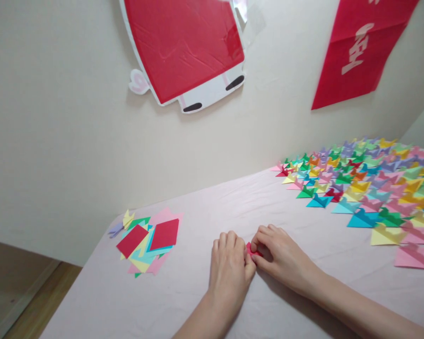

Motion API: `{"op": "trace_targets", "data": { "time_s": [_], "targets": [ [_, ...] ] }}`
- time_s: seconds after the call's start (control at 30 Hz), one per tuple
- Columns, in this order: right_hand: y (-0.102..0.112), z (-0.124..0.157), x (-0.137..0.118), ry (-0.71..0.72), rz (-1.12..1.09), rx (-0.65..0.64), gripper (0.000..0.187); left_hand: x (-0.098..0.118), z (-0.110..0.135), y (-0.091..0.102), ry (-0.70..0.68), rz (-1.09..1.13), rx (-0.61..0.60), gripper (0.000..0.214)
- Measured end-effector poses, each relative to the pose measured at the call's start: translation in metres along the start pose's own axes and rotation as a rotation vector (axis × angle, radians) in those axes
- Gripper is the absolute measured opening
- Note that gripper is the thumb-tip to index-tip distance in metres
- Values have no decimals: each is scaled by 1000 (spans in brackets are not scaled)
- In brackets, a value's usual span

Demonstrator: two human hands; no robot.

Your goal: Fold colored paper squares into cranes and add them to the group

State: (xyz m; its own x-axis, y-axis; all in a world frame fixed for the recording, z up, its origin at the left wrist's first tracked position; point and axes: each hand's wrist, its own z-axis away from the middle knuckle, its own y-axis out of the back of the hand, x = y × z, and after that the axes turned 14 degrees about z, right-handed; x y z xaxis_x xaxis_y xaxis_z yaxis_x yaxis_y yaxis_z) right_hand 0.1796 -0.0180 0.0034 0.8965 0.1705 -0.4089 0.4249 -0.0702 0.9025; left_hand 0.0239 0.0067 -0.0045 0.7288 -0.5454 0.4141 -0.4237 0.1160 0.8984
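Note:
A small piece of red folded paper (253,252) lies low over the cloth-covered table, mostly hidden by my fingers. My left hand (230,261) is closed, its thumb and curled fingers gripping the paper's left side. From the right, my right hand (276,249) pinches the same paper between thumb and forefinger. The two hands nearly meet around it, and the exact shape of the fold does not show. To the left is a loose pile of coloured paper sheets (165,234), with red ones on top.
Many folded paper birds (363,218) stand in rows at the right. A yellow folded bird (128,219) and a purple one (116,230) sit beyond the pile. The pale tablecloth (205,202) meets a wall with a red decoration (187,47) and a red banner (363,52).

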Motion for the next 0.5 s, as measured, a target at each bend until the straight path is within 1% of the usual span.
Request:
{"op": "trace_targets", "data": {
  "time_s": [0.13, 0.27, 0.37, 0.5],
  "targets": [
    [-3, 0, -3, -23, 39, 16, 8, 0, 0, 0, 17, 41, 0, 9],
    [-2, -1, 0, -18, 34, -18, 8, 1, 1, 2, 51, 138, 10, 9],
    [-1, -1, 3, -6, -1, -51, 15, 0, 4, 5, 61, 204, 22, 12],
    [0, -2, 5, 6, -32, -52, 22, -3, 8, 8, 64, 283, 20, 19]
  ]
}}
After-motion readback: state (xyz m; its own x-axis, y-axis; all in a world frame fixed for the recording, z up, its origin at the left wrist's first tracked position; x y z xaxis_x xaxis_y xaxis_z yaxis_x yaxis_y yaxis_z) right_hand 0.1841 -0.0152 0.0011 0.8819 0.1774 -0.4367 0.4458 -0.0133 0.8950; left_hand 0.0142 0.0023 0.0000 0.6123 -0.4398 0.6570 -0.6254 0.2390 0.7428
